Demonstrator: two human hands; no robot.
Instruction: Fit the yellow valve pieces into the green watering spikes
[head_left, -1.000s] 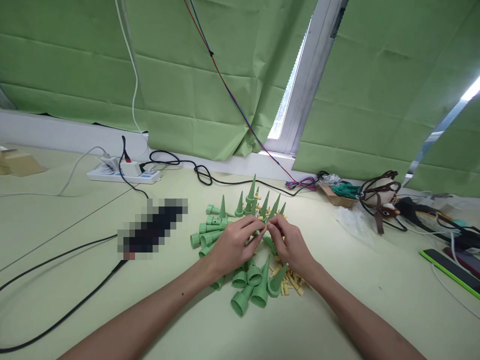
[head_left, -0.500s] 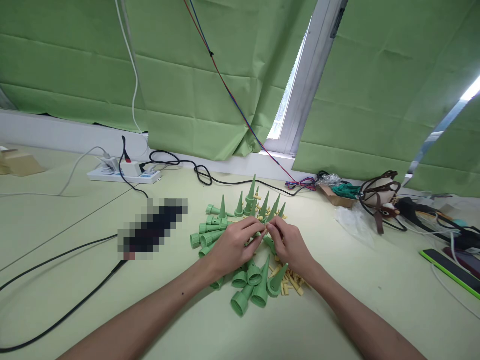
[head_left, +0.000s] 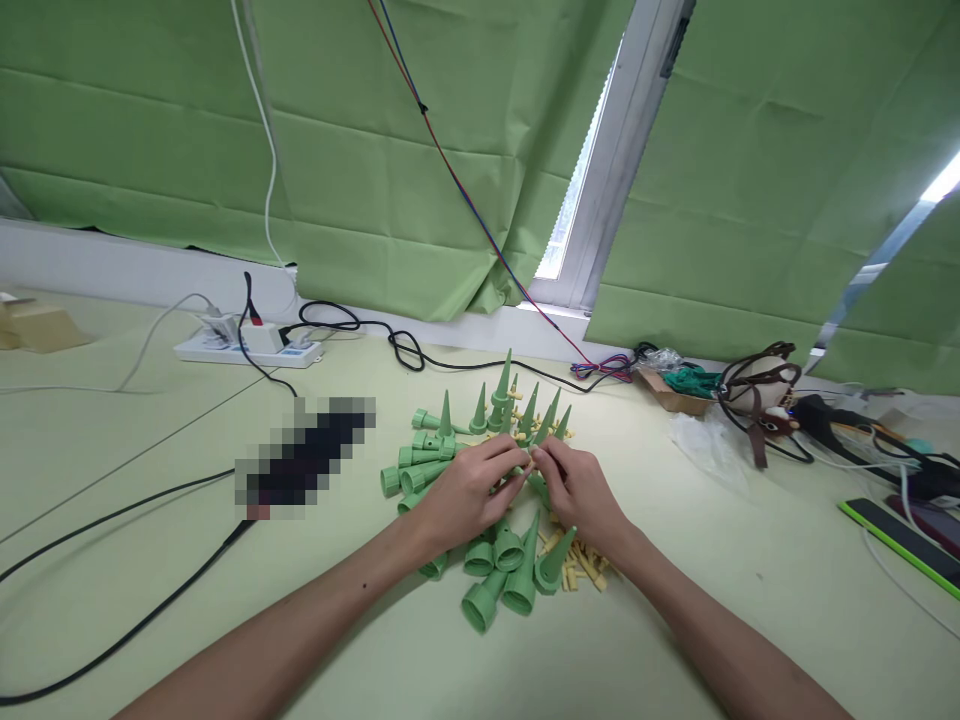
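Note:
My left hand (head_left: 480, 482) is closed, its fingertips curled around a green plastic watering spike (head_left: 516, 469) of which only a sliver shows. Fingertip to fingertip with it, my right hand (head_left: 574, 485) pinches a small yellow valve (head_left: 531, 460), mostly covered by the fingers. More green spikes (head_left: 522, 580) lie below and left of my hands, their open threaded ends showing. Behind my hands several green cones (head_left: 504, 385) stand point up, some with yellow valves fitted. A pile of loose yellow valves (head_left: 589, 568) lies under my right wrist.
A white power strip (head_left: 247, 347) and black cable lie at the back left, near a blurred-out dark object (head_left: 307, 455). On the right are a small cardboard box (head_left: 679, 398), clear plastic bag (head_left: 709, 445), tangled straps and a green-edged phone (head_left: 904, 545). Green curtains hang behind.
My hands stay in almost the same place, fingertips together. The right fingers have shifted very slightly, and the small yellow piece between the fingertips shows a little differently.

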